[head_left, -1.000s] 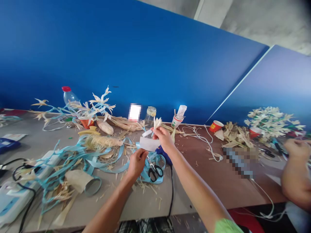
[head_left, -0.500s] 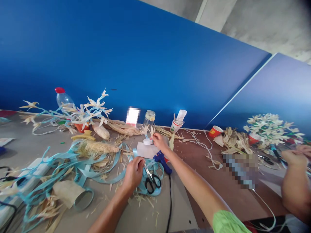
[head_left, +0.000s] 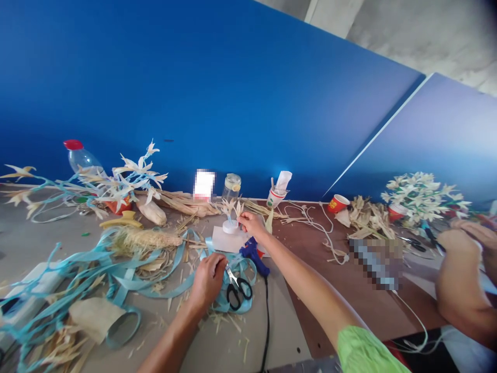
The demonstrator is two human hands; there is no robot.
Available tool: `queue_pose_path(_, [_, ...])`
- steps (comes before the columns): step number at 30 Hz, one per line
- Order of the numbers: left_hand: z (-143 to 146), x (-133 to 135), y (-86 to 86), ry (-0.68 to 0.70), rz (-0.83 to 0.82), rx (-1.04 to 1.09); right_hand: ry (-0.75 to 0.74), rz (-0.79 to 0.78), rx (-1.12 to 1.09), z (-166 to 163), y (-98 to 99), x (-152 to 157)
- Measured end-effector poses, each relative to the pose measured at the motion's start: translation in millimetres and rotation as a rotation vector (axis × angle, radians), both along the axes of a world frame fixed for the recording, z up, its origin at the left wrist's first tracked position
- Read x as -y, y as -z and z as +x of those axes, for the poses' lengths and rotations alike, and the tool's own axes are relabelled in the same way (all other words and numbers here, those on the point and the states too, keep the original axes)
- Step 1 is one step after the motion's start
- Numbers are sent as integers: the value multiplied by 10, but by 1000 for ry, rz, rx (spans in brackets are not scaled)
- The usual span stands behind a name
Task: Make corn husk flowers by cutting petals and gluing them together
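My right hand is closed in a pinch at a small pale husk flower, right beside a white round base. A second pale flower stands over that base on a light blue stem. Under the base lies a greyish card. My left hand is closed nearer to me, fingers curled together; what they hold, if anything, is hidden. Just right of it, black-handled scissors rest on light blue ribbon. A blue glue gun lies between my forearms.
Blue ribbon, husk scraps and a cardboard tube spread across the left side. Behind stand a flower branch, a jar and a paper cup. White cords run on the right, where another person's hands work near a flower bunch.
The view has shifted slightly, so everything sits a little farther left. Both my hands keep nearly the same places and poses. The other person's hands have moved a little.
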State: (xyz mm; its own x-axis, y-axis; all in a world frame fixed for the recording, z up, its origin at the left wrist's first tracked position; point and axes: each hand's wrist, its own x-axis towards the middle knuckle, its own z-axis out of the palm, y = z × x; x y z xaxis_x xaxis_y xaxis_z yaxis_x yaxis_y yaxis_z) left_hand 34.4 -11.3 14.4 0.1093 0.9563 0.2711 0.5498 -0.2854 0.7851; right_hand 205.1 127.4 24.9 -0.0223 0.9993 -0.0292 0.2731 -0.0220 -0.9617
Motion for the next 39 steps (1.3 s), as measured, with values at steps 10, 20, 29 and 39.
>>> queue_pose_path(10, [-7, -5, 7, 8, 38, -29, 105, 32, 91, -60, 159, -91])
queue_pose_path(20, [-6, -6, 37, 36, 40, -44, 108, -48, 55, -193, 242, -193])
queue_pose_path(29, [-9, -19, 75, 33, 48, -68, 204, -31, 11, -329, 216, -222])
queue_pose_path(39, [-10, 5, 32, 40, 58, -109, 139, 55, 216, -418, 296, -121])
